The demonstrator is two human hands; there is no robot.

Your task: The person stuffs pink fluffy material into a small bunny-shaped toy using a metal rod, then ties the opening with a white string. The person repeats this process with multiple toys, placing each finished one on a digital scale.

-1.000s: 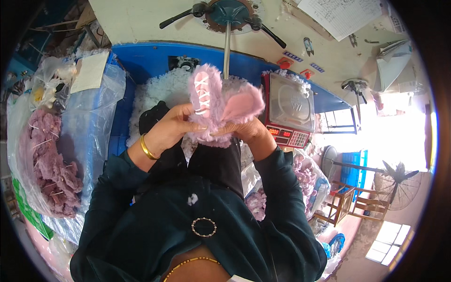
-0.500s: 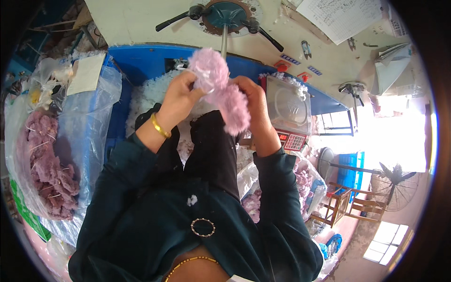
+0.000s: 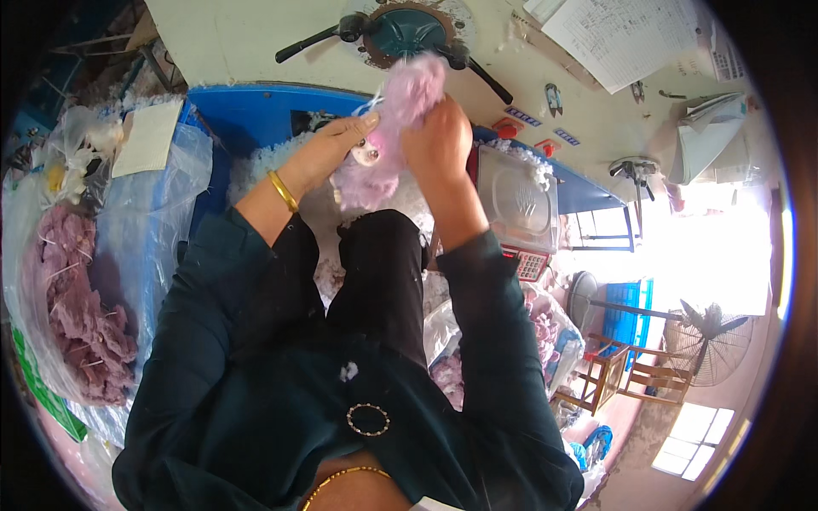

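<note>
Both my hands hold a pink plush toy skin (image 3: 400,128) raised in front of me. My left hand (image 3: 336,145) grips its lower left side, with a gold bangle on the wrist. My right hand (image 3: 439,140) clasps its right side near the top. The fluffy top end reaches up close to a round metal nozzle (image 3: 409,30) on the wall. A small pale face patch shows on the toy near my left fingers. White stuffing fibre (image 3: 256,162) lies heaped in the blue bin (image 3: 247,115) below my hands.
A clear plastic bag (image 3: 119,255) of purple plush pieces stands at my left. A weighing scale (image 3: 520,209) with a clear tray sits to the right of my hands. More bagged pink pieces (image 3: 545,332) lie at my right. Paper sheets (image 3: 622,38) hang on the wall.
My hands have lifted the pink toy higher and further away, up toward the metal nozzle. The toy is now bunched between both hands rather than spread open.
</note>
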